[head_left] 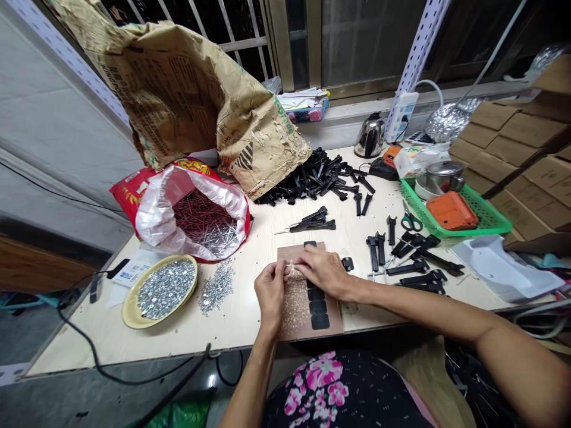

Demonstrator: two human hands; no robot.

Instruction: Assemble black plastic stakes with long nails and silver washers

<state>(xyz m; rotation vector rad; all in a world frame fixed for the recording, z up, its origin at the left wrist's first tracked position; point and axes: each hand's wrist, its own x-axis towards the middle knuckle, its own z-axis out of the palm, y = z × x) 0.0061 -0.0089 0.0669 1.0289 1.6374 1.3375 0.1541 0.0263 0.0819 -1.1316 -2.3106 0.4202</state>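
Observation:
Over a brown board (294, 324) at the table's front edge, both hands meet with closed fingertips. My left hand (270, 292) pinches the left end of a thin, pale metal rod (291, 265). The fingers of my right hand (325, 272) close on its right end. A column of black square pads (318, 308) runs down the board, partly under my right hand. Pale small bits are scattered over the board's left half. Just beyond it lie several black plastic pieces with thin metal rods (312, 221). Whatever my right palm covers is hidden.
On the left are a yellow bowl of metal washers (167, 291), loose washers (216, 288) and a red bag of nails (205, 220). A paper sack (263, 142) spills black parts (316, 178) behind. Rightward lie black assemblies (419, 270), scissors (410, 219) and a green basket (495, 224).

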